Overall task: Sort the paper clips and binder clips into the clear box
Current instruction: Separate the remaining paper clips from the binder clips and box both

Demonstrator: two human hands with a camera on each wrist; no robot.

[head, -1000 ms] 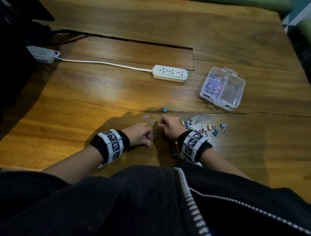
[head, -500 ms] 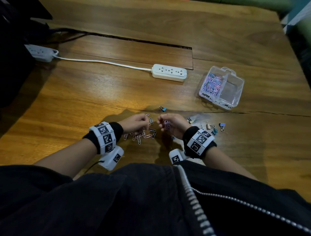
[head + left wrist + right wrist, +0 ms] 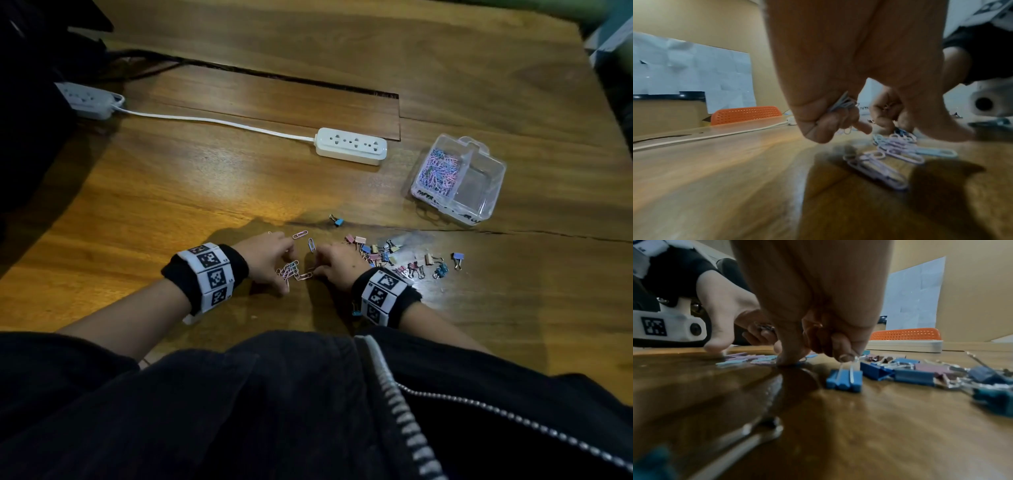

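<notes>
**Caller:** Surroundings first, please. What lies around the hands?

**Operator:** Wooden worktop (image 3: pixel 171 192). A white power strip (image 3: pixel 351 146) lies at the far middle, its cord running off to the left. The clear box (image 3: pixel 459 178) sits far right, well apart from my hands; its left compartment is full of pastel paper clips. Binder clips (image 3: pixel 394 257) are scattered just right of my right hand, and one blue binder clip (image 3: pixel 337 221) lies alone beyond both hands. Nothing lies between my hands and the box.

**Caller:** And the hands?

**Operator:** My left hand (image 3: pixel 269 258) has its fingers curled around a small bundle of paper clips (image 3: pixel 844 103). More loose paper clips (image 3: pixel 294 270) lie on the wood between the two hands. My right hand (image 3: pixel 339 262) is curled too, its thumb tip pressed to the worktop at the edge of that pile. Whether it grips anything, I cannot tell.
</notes>
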